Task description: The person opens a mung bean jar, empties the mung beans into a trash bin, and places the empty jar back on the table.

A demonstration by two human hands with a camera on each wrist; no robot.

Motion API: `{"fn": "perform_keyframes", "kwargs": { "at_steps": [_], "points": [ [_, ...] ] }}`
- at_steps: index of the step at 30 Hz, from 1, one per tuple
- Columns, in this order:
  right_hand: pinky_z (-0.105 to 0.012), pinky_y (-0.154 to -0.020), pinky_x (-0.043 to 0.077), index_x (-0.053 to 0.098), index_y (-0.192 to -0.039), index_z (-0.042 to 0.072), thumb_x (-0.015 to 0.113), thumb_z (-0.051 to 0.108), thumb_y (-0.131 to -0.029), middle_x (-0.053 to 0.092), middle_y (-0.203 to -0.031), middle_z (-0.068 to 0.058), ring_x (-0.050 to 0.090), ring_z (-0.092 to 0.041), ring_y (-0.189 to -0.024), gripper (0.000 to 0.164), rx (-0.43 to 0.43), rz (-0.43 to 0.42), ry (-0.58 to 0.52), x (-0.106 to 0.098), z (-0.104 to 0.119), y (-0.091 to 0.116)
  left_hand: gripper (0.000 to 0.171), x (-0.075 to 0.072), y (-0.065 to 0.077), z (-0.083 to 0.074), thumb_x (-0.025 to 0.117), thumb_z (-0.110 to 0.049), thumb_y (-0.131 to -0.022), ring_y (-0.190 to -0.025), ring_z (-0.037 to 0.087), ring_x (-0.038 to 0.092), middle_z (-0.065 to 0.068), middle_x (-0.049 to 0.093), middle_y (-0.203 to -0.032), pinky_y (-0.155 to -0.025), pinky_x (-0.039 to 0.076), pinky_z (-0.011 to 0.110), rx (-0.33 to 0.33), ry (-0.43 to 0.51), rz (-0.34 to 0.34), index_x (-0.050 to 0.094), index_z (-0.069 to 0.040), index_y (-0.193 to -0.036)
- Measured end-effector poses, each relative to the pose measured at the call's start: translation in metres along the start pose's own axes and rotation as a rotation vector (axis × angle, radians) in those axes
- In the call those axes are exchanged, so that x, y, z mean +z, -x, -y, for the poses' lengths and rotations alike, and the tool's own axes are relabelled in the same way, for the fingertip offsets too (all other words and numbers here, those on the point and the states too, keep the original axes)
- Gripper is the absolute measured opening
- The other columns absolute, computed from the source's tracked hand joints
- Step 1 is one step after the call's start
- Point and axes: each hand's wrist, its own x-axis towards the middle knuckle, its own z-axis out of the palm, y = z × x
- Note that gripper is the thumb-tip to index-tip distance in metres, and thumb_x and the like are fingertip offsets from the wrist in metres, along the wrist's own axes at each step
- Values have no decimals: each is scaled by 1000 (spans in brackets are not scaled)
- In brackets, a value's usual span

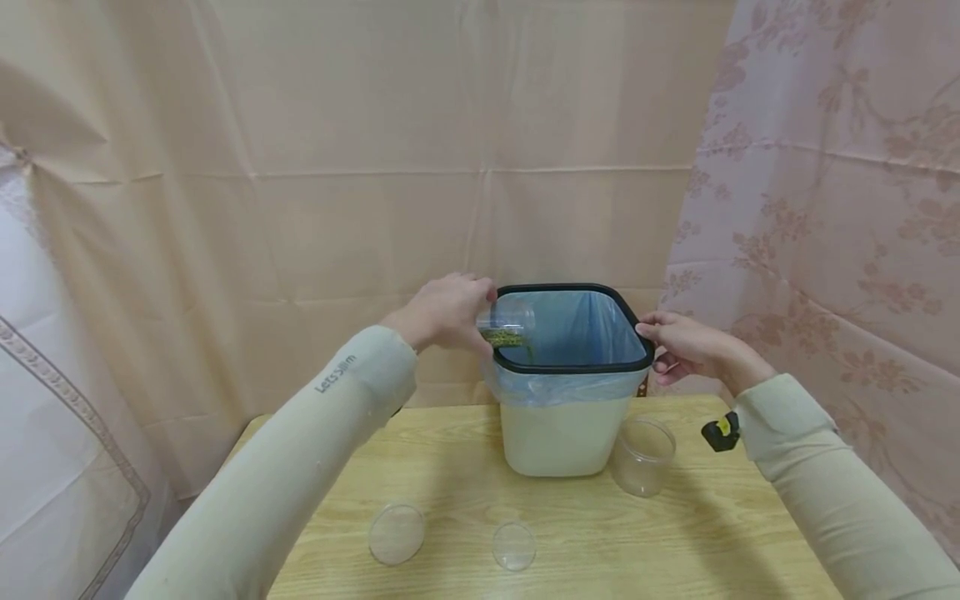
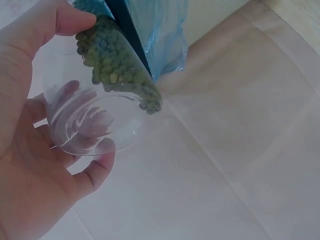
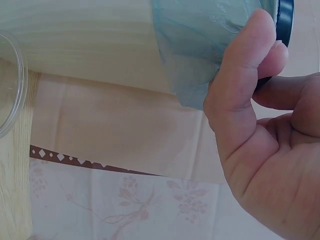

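In the head view my left hand (image 1: 448,315) grips a clear plastic jar (image 1: 508,318), tipped on its side over the left rim of a trash can (image 1: 562,437). Small green beans (image 2: 112,60) lie along the jar's lower wall, and a few fall from its mouth into the can. A blue bag (image 1: 577,321) lines the can under a black rim (image 1: 576,368). On the can's right side, my right hand (image 1: 692,348) pinches the rim between thumb and fingers. The can's bottom is hidden from view.
A larger clear open jar (image 1: 645,458) stands on the wooden table (image 1: 442,467), just right of the can. Two round clear lids lie nearer the front, a bigger lid (image 1: 397,534) and a smaller lid (image 1: 513,547). Cloth curtains (image 1: 360,167) hang behind the table.
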Motion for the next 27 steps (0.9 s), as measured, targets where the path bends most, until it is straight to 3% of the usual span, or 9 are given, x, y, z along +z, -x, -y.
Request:
{"fn": "perform_keyframes", "kwargs": {
  "at_steps": [12,22,27],
  "points": [
    [-32,-62,58,17,-152,-2,34,24,-112,49,-101,-12,51,-11,-62,50,5,-3,0,0,1,0,72,-4,0,5,85,-41,-78,-115,25,55,8,62,-131,-97,47,41,12,9,-1,58,-7,-135],
    [-31,-61,58,19,-151,-2,33,23,-112,50,-101,-12,51,-11,-62,49,0,-5,-4,1,-1,-1,71,-1,1,8,85,-41,-77,-104,24,58,3,66,-109,-89,50,39,23,27,-40,60,-6,-134],
    [-31,-61,58,19,-151,-2,33,23,-112,49,-101,-12,51,-10,-62,49,2,-6,-8,1,-1,-1,70,-1,1,8,85,-41,-78,-110,25,58,5,66,-120,-94,49,42,33,14,-52,61,-7,-134]
  ]
}}
